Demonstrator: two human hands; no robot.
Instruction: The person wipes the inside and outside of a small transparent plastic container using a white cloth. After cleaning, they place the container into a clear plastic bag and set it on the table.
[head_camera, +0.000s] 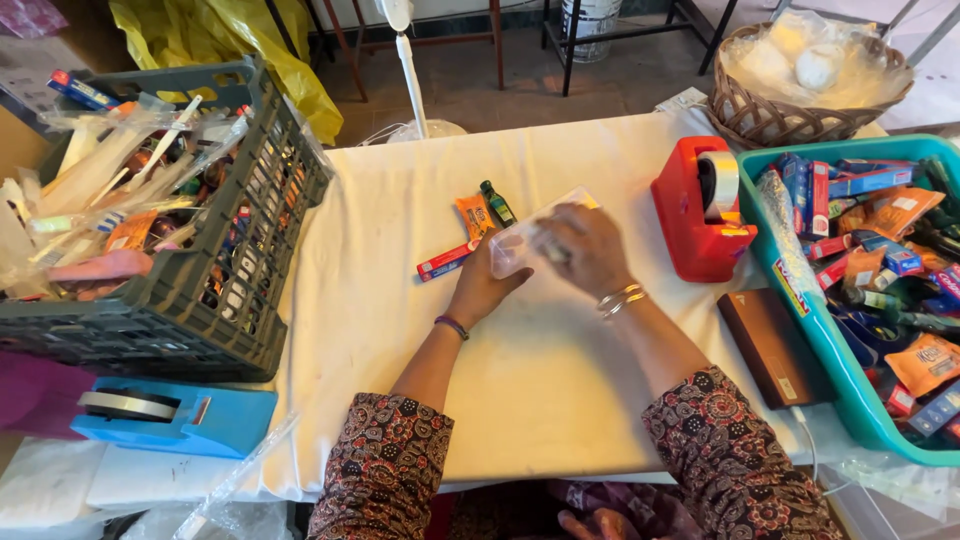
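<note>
Clear plastic pouch (525, 240) held just above the white table (560, 390), both hands clamped on it: left hand (487, 285) pinching its near edge, right hand (585, 250) gripping from above. Small packets (475, 215) lie just beyond, within reach.

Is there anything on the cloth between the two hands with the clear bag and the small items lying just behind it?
Nothing visible. Both hands, left hand and right hand, hold the clear bag. The orange sachet, green bottle and red-blue stick lie just beyond it on bare white cloth.
</note>
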